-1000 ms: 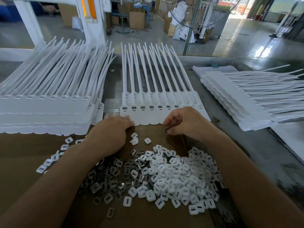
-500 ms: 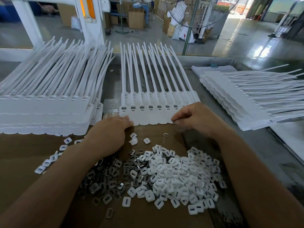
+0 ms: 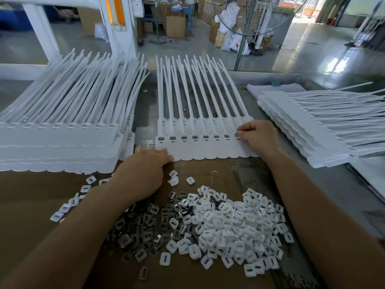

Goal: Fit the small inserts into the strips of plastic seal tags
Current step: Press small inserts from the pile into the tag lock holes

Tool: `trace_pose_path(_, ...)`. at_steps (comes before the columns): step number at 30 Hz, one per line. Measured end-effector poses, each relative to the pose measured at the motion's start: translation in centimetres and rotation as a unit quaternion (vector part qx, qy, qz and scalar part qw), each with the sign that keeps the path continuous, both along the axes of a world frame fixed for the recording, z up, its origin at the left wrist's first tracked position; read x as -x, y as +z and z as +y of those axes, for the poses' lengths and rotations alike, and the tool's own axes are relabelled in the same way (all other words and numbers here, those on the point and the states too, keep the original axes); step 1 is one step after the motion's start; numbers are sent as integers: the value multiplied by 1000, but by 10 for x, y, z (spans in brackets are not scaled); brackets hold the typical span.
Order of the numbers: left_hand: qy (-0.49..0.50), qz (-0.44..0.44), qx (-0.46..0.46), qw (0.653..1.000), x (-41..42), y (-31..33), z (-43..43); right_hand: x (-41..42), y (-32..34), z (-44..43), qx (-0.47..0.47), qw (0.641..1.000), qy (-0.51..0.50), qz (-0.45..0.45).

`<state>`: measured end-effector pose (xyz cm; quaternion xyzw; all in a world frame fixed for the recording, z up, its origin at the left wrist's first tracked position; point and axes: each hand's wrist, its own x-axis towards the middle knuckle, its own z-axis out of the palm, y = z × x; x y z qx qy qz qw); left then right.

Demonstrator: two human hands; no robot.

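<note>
A white strip of seal tags [image 3: 200, 142] lies flat in the middle, tails pointing away, several of its sockets showing grey inserts. My right hand [image 3: 257, 137] pinches a small metal insert at a socket near the strip's right end. The curled fingers of my left hand [image 3: 145, 174] rest on the strip's near left corner. In front of me on brown cardboard [image 3: 31, 205] lies a heap of small inserts: metal ones [image 3: 143, 228] on the left, white plastic caps [image 3: 233, 226] on the right.
A tall stack of tag strips [image 3: 62, 134] fills the left side. Another stack [image 3: 312, 126] lies at the right, tails pointing right. The grey metal table [image 3: 333, 184] has a raised far rim. A fan stand and boxes are on the floor beyond.
My right hand has moved from the insert heap's edge up and right to a socket near the strip's right end. My left hand has stayed on the near left corner.
</note>
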<state>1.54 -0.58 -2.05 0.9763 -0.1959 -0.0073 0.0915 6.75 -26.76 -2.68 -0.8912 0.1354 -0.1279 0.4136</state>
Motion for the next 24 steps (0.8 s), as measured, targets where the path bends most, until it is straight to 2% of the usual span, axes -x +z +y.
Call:
trace_pose_path(10, -3, 1, -1, 1000, 1, 0, 1, 3, -7, 2, 80, 997, 5, -17)
trace_pose_path(24, -2, 7, -4, 1000, 1, -1, 2, 10, -5, -1, 82, 996, 14, -22)
